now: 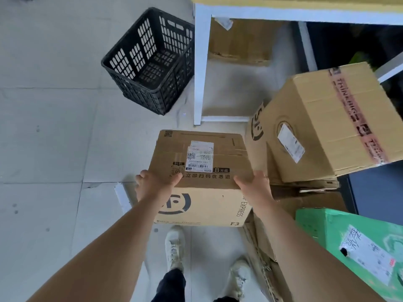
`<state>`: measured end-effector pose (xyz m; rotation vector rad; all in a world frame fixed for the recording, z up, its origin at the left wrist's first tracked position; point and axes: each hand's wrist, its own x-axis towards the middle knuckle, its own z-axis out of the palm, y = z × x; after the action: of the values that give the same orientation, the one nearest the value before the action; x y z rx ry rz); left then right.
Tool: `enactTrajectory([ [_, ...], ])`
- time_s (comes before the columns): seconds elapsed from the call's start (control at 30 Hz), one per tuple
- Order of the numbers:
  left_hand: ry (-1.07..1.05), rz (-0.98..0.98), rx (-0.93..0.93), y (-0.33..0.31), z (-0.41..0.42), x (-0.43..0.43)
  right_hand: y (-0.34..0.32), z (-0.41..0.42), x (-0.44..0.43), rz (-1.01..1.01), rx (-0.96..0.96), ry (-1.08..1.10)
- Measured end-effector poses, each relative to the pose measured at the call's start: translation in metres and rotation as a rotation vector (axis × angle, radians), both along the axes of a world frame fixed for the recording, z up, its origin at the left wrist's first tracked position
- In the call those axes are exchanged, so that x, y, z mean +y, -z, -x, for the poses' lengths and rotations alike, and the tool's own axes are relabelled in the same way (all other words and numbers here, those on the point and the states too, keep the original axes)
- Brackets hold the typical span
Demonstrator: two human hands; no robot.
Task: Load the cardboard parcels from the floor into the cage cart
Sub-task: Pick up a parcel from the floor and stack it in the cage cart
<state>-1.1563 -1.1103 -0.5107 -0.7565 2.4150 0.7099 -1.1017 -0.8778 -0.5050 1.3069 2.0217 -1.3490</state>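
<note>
PARCEL IN HAND: A person's left hand (157,182) and right hand (254,184) grip the two near top corners of a brown cardboard parcel (202,155). The thumbs lie on its top face, and the fingers curl over the side edges, mostly hidden. The parcel sits between the hands, label up; whether its base touches the floor (54,138) cannot be told. Left of the left hand the grey tiled floor lies open as far as a black slatted crate (150,62) farther out. Beyond the parcel's far edge stands the white leg of a bench (199,68), its top cut off by the frame, with another carton (237,44) in shadow beneath. Just right of the right hand a larger taped parcel (327,118) tilts on crushed, flattened cardboard (261,253), close to the held parcel's right edge. Nearer than the right hand, a green parcel (340,232) runs out of the frame. Below the hands two pale shoes (174,247) stand on the floor, one just under the parcel's lower edge.
</note>
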Motion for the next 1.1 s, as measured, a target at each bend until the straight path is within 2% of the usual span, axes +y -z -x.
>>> enactTrajectory([
  [0.17,0.056,-0.017,-0.039,0.078,0.009,-0.004,0.076,0.01,0.004,-0.006,-0.042,-0.029],
  [0.43,0.137,-0.021,-0.094,0.167,0.011,-0.016,0.167,0.017,0.003,0.007,-0.061,-0.102],
  [0.57,0.326,-0.032,-0.193,0.196,0.004,-0.011,0.191,0.011,-0.01,0.097,-0.114,-0.169],
  [0.67,0.437,-0.082,-0.243,0.2,0.003,0.001,0.2,0.002,-0.013,0.088,-0.074,-0.187],
  [0.73,0.485,-0.094,-0.232,0.193,0.007,0.01,0.19,0.0,-0.006,0.064,-0.049,-0.143],
  [0.9,0.528,-0.138,-0.148,0.144,0.028,0.042,0.113,0.013,0.021,-0.122,0.011,-0.062],
  [1.1,0.563,-0.329,0.034,0.047,0.049,0.132,-0.01,0.036,0.076,-0.422,0.303,-0.086],
])
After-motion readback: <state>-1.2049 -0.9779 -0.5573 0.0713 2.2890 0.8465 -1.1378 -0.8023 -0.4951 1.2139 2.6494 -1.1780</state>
